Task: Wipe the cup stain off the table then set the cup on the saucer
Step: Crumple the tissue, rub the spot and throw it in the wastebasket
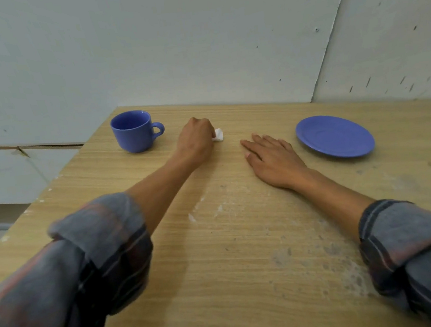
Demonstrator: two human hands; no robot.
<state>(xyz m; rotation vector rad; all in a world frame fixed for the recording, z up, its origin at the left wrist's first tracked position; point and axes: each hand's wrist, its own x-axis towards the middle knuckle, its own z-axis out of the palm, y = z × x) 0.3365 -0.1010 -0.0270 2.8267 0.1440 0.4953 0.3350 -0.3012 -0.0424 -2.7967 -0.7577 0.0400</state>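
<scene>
From my feed, most of the white wad [218,135] is buried inside the curled left hand [196,138]; only a small corner pokes out, so I cannot tell whether it is tissue or cloth. That hand's fingers are tucked under and out of sight. Any stain beneath it is covered, and I cannot pick one out on the surface [244,240]. Both sleeves [91,258] run off the bottom edge, the left one smeared with blur. The surface's near and right edges are cut off too.
</scene>
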